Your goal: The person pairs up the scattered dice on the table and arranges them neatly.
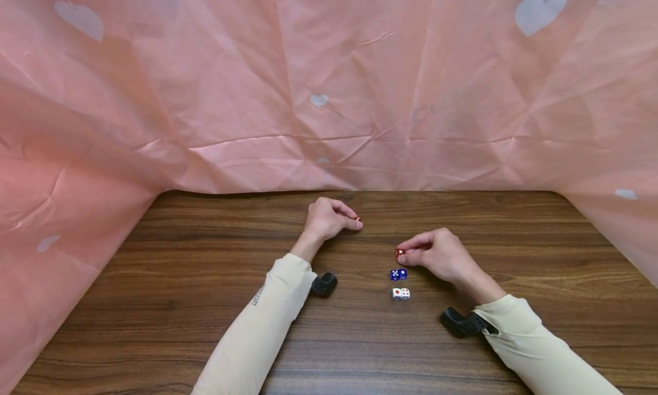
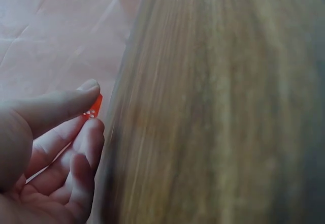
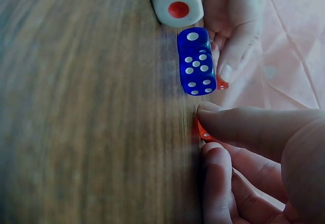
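Note:
My left hand (image 1: 329, 218) pinches a red die (image 2: 93, 106) between thumb and fingers, over the far middle of the table. Nearer and to the right, my right hand (image 1: 446, 257) pinches another red die (image 1: 400, 253) close to the tabletop; in the right wrist view the thumb covers most of this red die (image 3: 204, 131). Just in front of that hand lie two blue dice (image 1: 398, 274), side by side and touching. Two white dice (image 1: 401, 294) sit together in a pair nearer to me, one showing a single red dot.
The wooden table (image 1: 205, 281) reaches back to a pink cloth (image 1: 231, 98) with white hearts, which hangs behind it and at both sides. Black wrist mounts (image 1: 325, 285) project from both cream sleeves (image 1: 277, 309), low over the table.

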`<state>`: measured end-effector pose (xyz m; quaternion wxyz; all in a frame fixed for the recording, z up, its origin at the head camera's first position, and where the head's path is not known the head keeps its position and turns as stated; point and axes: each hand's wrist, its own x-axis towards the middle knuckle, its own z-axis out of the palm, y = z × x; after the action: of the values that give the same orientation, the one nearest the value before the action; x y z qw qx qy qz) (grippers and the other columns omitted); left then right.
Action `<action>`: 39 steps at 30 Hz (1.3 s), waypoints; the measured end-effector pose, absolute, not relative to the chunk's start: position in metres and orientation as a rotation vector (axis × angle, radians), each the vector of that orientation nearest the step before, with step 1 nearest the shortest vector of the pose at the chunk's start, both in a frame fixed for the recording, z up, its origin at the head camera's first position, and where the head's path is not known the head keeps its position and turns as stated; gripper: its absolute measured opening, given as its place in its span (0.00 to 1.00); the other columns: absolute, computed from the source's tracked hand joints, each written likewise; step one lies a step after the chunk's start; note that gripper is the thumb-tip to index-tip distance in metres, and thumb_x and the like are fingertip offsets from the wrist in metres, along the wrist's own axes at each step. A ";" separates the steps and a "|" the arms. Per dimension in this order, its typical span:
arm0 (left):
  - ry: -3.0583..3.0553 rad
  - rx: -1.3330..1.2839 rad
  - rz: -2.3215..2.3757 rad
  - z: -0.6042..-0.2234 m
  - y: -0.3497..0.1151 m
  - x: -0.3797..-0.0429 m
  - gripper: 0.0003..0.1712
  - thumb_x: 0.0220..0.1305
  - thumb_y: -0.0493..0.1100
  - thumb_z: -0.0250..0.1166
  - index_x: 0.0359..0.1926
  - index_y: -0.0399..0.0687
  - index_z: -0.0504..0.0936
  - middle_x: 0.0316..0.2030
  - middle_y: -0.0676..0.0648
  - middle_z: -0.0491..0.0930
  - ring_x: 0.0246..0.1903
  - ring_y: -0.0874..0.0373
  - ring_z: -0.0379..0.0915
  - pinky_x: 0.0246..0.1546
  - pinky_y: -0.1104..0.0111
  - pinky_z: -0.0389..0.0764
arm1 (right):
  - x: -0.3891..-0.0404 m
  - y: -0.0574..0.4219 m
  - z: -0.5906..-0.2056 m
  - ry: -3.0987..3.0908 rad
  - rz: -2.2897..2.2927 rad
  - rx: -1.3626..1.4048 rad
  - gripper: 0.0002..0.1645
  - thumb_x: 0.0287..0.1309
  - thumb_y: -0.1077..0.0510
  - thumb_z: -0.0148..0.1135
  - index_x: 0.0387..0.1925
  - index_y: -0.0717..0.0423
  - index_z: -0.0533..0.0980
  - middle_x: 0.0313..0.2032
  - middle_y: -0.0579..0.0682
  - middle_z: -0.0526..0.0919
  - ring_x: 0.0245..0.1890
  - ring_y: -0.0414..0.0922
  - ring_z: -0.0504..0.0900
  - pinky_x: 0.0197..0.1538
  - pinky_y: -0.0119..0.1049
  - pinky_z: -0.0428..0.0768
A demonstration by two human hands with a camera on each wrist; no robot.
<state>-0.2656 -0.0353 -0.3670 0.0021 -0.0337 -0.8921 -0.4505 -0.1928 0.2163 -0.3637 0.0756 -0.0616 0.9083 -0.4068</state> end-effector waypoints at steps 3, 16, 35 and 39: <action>-2.791 -0.124 -1.466 -0.366 -0.032 -0.263 0.11 0.44 0.46 0.88 0.29 0.55 0.94 0.27 0.54 0.92 0.41 0.61 0.85 0.48 0.69 0.79 | -0.193 0.216 -0.364 2.720 -1.223 -0.184 0.14 0.55 0.52 0.80 0.43 0.52 0.92 0.35 0.45 0.94 0.38 0.35 0.86 0.41 0.30 0.77; -2.884 -0.268 -1.459 -0.364 -0.013 -0.252 0.10 0.45 0.48 0.88 0.28 0.56 0.94 0.25 0.56 0.91 0.35 0.66 0.80 0.40 0.72 0.77 | -0.195 0.216 -0.366 2.738 -1.207 -0.201 0.14 0.56 0.50 0.80 0.43 0.50 0.92 0.35 0.44 0.94 0.39 0.34 0.87 0.41 0.29 0.78; -3.000 -0.424 -1.320 -0.362 0.008 -0.238 0.11 0.45 0.51 0.88 0.27 0.60 0.93 0.23 0.62 0.89 0.34 0.69 0.78 0.38 0.76 0.76 | -0.195 0.216 -0.364 2.775 -1.154 -0.223 0.14 0.56 0.49 0.80 0.43 0.49 0.92 0.35 0.45 0.94 0.38 0.36 0.86 0.42 0.32 0.79; -3.004 -0.449 -1.303 -0.363 0.011 -0.236 0.11 0.45 0.50 0.88 0.27 0.60 0.94 0.23 0.61 0.90 0.33 0.70 0.78 0.37 0.76 0.76 | -0.193 0.217 -0.364 2.777 -1.148 -0.224 0.15 0.56 0.48 0.80 0.43 0.48 0.92 0.36 0.46 0.94 0.39 0.36 0.86 0.42 0.33 0.78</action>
<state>-0.2358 0.0114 -0.3633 -0.0817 -0.1354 -0.9059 -0.3929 -0.1931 0.2167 -0.3635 0.0640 -0.0741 0.9197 -0.3803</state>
